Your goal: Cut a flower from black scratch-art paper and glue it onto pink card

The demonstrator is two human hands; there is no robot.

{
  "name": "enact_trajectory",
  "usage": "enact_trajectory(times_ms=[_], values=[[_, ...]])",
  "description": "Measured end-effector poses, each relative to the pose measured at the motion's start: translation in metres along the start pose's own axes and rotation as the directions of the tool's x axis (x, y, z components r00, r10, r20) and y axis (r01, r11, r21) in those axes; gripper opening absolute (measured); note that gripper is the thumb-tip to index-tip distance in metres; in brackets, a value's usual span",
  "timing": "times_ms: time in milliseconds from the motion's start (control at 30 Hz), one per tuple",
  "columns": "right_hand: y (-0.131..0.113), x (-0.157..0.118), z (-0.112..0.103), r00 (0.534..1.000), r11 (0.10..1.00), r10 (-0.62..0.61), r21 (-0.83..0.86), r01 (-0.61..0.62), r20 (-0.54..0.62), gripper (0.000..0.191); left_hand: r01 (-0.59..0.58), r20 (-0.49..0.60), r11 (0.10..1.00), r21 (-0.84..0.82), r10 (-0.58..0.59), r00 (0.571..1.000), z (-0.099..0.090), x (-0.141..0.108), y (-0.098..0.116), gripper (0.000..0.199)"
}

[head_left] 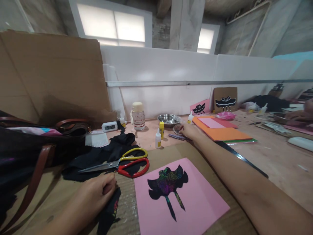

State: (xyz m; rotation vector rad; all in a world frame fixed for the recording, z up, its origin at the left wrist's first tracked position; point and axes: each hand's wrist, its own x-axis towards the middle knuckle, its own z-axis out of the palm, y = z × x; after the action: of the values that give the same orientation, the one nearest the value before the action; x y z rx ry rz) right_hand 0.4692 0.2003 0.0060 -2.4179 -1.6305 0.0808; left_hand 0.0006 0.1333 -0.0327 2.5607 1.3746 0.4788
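Observation:
My left hand (106, 186) is curled into a loose fist on the cardboard, beside a black fabric scrap (113, 207) with coloured specks. My right hand (187, 130) reaches far forward, its fingers pinched at a small clear, rounded item (176, 129) whose kind I cannot make out. Just below those fingers lie slim purple tools (178, 137). Between my arms is a pink sheet (205, 205) bearing a black, shimmering cut-out shape (168, 181) with two leg-like strips. Scissors (117, 164) with one yellow and one red handle lie on black cloth (119, 143).
A white glue bottle (158, 139), yellow glue stick (161, 129), metal bowl (168, 119) and patterned jar (138, 117) stand ahead. Orange sheets (227, 133) lie right, a dark bag (26, 147) left. Beaded pieces lean at the back. Another person's hand (297, 116) is far right.

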Motion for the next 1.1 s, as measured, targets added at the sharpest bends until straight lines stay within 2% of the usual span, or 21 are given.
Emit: enact_trajectory(times_ms=[300, 533, 633, 767, 867, 933, 1033, 1100], values=[[0.000, -0.002, 0.000, 1.000, 1.000, -0.005, 0.006, 0.005, -0.030, 0.034, 0.004, 0.014, 1.000, 0.010, -0.004, 1.000, -0.001, -0.002, 0.000, 0.027], [0.004, 0.002, 0.001, 0.997, 0.991, 0.032, 0.130, -0.022, -0.075, 0.032, 0.004, 0.024, 0.999, 0.033, -0.005, 1.000, 0.002, -0.003, -0.003, 0.027], [0.004, 0.001, -0.009, 0.992, 0.977, 0.052, 0.210, -0.027, -0.115, 0.032, 0.008, 0.026, 1.000, 0.024, -0.008, 1.000, 0.002, -0.003, -0.004, 0.026], [-0.007, -0.008, -0.035, 0.980, 0.946, 0.044, 0.324, 0.021, -0.193, 0.031, 0.003, 0.031, 1.000, 0.002, -0.003, 1.000, -0.001, -0.003, 0.001, 0.026], [-0.026, -0.027, -0.058, 0.971, 0.909, 0.033, 0.410, 0.070, -0.238, 0.029, -0.025, 0.031, 1.000, -0.003, 0.025, 0.999, -0.002, -0.002, 0.003, 0.026], [-0.041, -0.049, -0.067, 0.965, 0.879, 0.004, 0.461, 0.122, -0.262, 0.026, -0.038, 0.021, 0.999, -0.002, 0.038, 0.999, -0.003, -0.002, 0.004, 0.027], [-0.058, -0.098, -0.070, 0.954, 0.828, -0.081, 0.514, 0.226, -0.290, 0.026, -0.044, -0.038, 0.998, -0.039, 0.043, 0.998, -0.009, -0.006, 0.010, 0.022], [-0.063, -0.135, -0.066, 0.941, 0.794, -0.154, 0.530, 0.299, -0.300, 0.024, -0.064, -0.081, 0.996, -0.060, 0.060, 0.995, -0.018, -0.015, 0.022, 0.019]])
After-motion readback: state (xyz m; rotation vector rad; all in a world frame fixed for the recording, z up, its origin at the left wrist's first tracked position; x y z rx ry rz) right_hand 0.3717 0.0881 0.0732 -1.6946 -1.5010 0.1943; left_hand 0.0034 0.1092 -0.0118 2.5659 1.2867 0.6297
